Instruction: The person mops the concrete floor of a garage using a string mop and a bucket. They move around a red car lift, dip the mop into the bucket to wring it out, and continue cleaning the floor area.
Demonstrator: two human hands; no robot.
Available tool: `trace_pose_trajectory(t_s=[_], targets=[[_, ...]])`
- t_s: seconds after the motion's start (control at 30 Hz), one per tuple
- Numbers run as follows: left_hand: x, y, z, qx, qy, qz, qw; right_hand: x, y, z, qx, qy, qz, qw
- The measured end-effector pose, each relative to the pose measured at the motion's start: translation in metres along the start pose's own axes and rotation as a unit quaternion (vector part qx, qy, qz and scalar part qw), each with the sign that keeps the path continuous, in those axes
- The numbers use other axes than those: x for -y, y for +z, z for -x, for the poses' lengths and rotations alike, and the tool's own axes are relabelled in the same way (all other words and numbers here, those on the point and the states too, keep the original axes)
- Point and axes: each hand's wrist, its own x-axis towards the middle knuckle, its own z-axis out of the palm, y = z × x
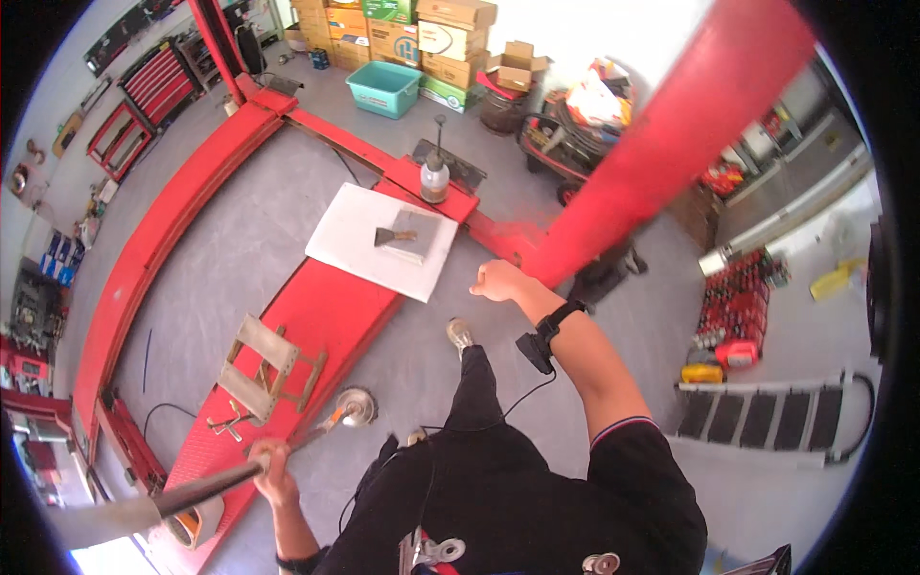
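My left hand (pixel 275 471) is wrapped round a long pole (pixel 206 487). Beyond the hand, the pole runs to a round, shiny metal end (pixel 357 406) low beside the red platform; I cannot tell its kind. Out in front, above the floor, my right hand (pixel 500 281) is curled into a fist with nothing visible in it. Nearest to it is a white board (pixel 350 230) lying on the platform. On that board rest a grey sheet (pixel 436 230) and a scraper (pixel 395 236). A bottle with a pump top (pixel 434 180) stands at the board's far corner.
A folding stool (pixel 259 369) and a small metal tool (pixel 228 422) sit on the red platform (pixel 335 307). A thick red post (pixel 661 144) rises at right. Behind are a teal tub (pixel 383 89) and stacked cartons (pixel 450 43). A red tool set (pixel 733 307) lies at far right.
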Motion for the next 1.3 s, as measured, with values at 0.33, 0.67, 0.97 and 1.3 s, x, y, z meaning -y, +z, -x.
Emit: trace_pose_trajectory(t_s=[0.33, 0.67, 0.97, 1.3], targets=[[-0.027, 0.080, -0.025, -0.259, 0.030, -0.200, 0.945, -0.087, -0.152, -0.342, -0.099, 0.114, -0.004, 0.989], [-0.071, 0.135, -0.002, -0.413, -0.011, -0.282, 0.866, -0.114, -0.185, -0.493, -0.121, 0.064, 0.124, 0.983], [-0.062, 0.126, 0.100, -0.537, -0.082, -0.328, 0.773, -0.135, -0.171, -0.555, -0.175, -0.049, 0.079, 0.980], [-0.033, 0.120, 0.262, -0.611, -0.091, -0.337, 0.711, -0.120, -0.144, -0.485, -0.127, -0.013, 0.239, 0.963]])
